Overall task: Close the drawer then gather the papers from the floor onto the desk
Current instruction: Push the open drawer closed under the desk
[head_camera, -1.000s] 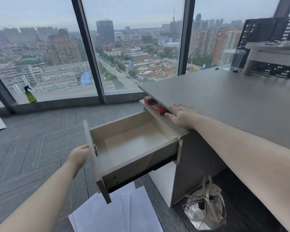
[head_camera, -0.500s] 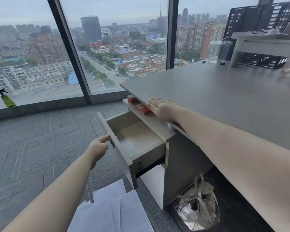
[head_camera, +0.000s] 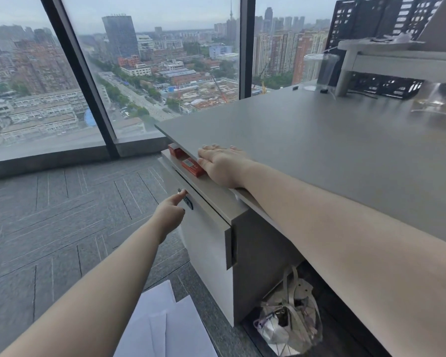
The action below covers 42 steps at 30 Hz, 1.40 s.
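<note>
Drawer [head_camera: 204, 228] went from half out a moment ago to flush with the cabinet front now; left hand [head_camera: 169, 215] followed it in, fingertips on the front panel right at the dark handle [head_camera: 188, 202]. Left grip: fingers loosely curled, index extended against the panel, holding nothing. Right hand [head_camera: 223, 163] lies flat, palm down, on the near edge of the counter [head_camera: 332, 155], fingers spread, grip wide and empty, same spot as before. Red boxes [head_camera: 191, 166] sit on the ledge under the counter edge, just beside the right fingers. Papers [head_camera: 165, 325] lie on the floor [head_camera: 49, 215] as overlapping white sheets, next to the cabinet base, below the left forearm. Clear bag [head_camera: 289, 323] is under the counter.
</note>
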{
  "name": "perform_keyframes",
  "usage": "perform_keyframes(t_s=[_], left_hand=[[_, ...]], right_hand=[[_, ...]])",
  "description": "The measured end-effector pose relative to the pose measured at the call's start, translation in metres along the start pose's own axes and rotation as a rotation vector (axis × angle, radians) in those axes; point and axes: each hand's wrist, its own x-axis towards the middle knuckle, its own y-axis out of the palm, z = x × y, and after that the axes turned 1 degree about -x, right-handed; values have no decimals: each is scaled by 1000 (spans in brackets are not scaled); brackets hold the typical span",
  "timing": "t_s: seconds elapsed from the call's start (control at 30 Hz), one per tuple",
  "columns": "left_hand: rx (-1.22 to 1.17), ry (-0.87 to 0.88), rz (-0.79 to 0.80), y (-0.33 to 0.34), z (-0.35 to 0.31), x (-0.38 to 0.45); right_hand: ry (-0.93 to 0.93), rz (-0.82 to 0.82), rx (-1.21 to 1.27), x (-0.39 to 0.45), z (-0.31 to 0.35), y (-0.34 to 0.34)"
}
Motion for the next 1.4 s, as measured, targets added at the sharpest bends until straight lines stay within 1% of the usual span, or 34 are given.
perform_keyframes(t_s=[0.17,0.27,0.33,0.4,0.5,0.57,0.67,0.83,0.97,1.1,1.2,1.3,1.4], left_hand=[[76,0,-32,15,-3,15],[107,30,-35,15,2,18],[170,56,-36,12,5,21],[341,103,-38,8,8,23],[722,184,-86,1,13,26],[822,162,-144,-2,17,32],[840,150,-194,2,21,37],[895,214,-308,11,18,49],[986,277,-341,13,19,60],[943,290,-375,17,24,64],[848,256,-365,17,25,68],[737,166,-297,13,20,70],[775,142,-246,7,16,68]], right_hand=[[-2,-8,10,2,-2,1],[-7,-12,20,0,-1,0],[-8,-14,18,0,-1,0],[-6,-13,17,0,0,-1],[-4,-16,22,0,0,0],[-5,-18,31,0,-1,0],[-12,-28,34,0,-1,-1],[-26,-24,22,0,-2,0],[-31,-34,30,2,-3,0],[-34,-38,30,3,-3,2],[-37,-43,24,4,-3,2],[-36,-48,22,4,-3,2],[-37,-42,18,4,-3,2]])
